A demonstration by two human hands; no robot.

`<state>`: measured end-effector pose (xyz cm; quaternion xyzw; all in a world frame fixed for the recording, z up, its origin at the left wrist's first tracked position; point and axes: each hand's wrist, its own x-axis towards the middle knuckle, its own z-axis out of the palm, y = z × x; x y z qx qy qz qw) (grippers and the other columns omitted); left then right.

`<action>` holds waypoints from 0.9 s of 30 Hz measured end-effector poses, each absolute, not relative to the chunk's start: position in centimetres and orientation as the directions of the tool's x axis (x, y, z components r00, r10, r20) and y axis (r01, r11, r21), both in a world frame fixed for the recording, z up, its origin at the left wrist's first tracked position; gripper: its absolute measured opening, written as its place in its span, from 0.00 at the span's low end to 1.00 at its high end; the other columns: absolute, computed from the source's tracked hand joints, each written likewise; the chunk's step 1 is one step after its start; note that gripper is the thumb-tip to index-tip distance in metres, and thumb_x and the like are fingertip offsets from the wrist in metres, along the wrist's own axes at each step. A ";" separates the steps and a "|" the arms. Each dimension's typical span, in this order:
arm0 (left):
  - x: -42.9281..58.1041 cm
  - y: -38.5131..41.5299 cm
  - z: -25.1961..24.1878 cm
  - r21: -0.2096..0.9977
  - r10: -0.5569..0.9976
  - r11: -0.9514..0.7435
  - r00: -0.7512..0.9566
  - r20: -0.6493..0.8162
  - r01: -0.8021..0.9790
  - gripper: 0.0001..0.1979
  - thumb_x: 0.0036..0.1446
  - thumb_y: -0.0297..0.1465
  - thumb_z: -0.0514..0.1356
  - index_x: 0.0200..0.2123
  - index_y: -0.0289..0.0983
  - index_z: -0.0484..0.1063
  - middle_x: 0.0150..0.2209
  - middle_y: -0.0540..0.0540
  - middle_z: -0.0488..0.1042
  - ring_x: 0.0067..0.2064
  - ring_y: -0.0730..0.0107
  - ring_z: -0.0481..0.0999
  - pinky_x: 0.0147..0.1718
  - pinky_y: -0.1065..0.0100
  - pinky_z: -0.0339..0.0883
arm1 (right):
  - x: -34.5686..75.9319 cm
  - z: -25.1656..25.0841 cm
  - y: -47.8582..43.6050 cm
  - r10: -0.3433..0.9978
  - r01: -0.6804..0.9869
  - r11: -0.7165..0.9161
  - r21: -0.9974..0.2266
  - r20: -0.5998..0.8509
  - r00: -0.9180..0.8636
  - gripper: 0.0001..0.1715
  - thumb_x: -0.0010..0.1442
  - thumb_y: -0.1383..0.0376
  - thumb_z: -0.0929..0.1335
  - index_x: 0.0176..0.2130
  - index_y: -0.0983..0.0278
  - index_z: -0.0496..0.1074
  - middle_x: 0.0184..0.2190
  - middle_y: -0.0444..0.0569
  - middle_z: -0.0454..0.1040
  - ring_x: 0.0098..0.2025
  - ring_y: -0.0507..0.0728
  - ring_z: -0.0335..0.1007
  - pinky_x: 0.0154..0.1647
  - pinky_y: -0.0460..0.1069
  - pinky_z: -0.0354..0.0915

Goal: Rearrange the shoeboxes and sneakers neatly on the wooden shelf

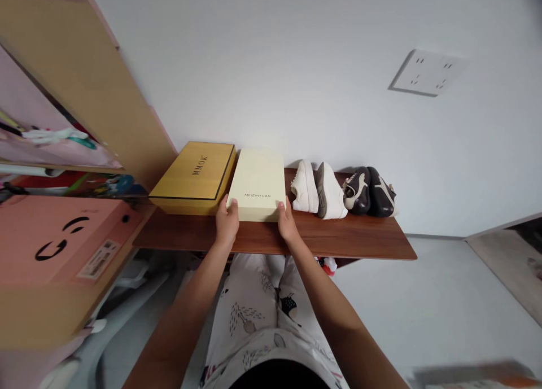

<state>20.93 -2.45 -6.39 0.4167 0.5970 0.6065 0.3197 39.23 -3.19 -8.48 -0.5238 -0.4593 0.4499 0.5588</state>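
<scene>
Now, both hands on cream box (259, 180). My left hand (227, 222) at near left corner, my right hand (287, 222) at near right corner, fingers pressing its sides, holding it. Box flat on brown shelf (359, 236), between yellow box (195, 177) and white shoes (317, 191), both just beside. I think: lining box up in row. Any move must go straight, no twist. Behind it, wall (296, 67). Open room only toward me; shelf front edge near wrists.
</scene>
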 end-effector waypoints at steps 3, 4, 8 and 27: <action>21.0 -1.7 -6.7 0.991 0.884 -0.074 -0.453 0.115 0.108 0.25 0.67 0.42 0.59 0.62 0.36 0.72 0.59 0.34 0.76 0.60 0.54 0.76 0.63 0.55 0.65 | 39.2 -8.3 -2.6 0.983 -0.017 0.060 -0.998 0.056 0.176 0.49 0.66 0.35 0.60 0.73 0.59 0.57 0.74 0.48 0.56 0.77 0.61 0.45 0.78 0.59 0.40; 21.1 -1.4 -6.8 0.990 0.881 -0.074 -0.457 0.120 0.117 0.25 0.67 0.42 0.59 0.62 0.36 0.71 0.60 0.34 0.76 0.60 0.54 0.76 0.63 0.55 0.65 | 39.2 -8.2 -2.5 0.982 -0.017 0.064 -0.998 0.060 0.178 0.49 0.66 0.35 0.60 0.73 0.59 0.57 0.74 0.48 0.55 0.77 0.60 0.45 0.78 0.59 0.40; 21.2 -0.8 -7.0 0.985 0.872 -0.089 -0.466 0.148 0.146 0.26 0.67 0.43 0.58 0.62 0.36 0.70 0.61 0.34 0.74 0.61 0.55 0.75 0.64 0.55 0.64 | 38.9 -8.4 -2.1 0.982 -0.027 0.078 -0.997 0.072 0.177 0.49 0.66 0.35 0.60 0.73 0.58 0.56 0.75 0.48 0.54 0.77 0.60 0.44 0.78 0.58 0.40; 35.1 -7.1 -9.5 0.969 0.995 -0.095 -0.001 0.097 0.228 0.35 0.64 0.42 0.63 0.70 0.38 0.59 0.71 0.33 0.61 0.72 0.50 0.61 0.69 0.52 0.57 | 58.2 -9.8 -6.4 0.775 0.280 -0.034 -0.959 0.152 0.614 0.43 0.57 0.42 0.71 0.59 0.70 0.68 0.55 0.63 0.74 0.55 0.63 0.73 0.58 0.56 0.69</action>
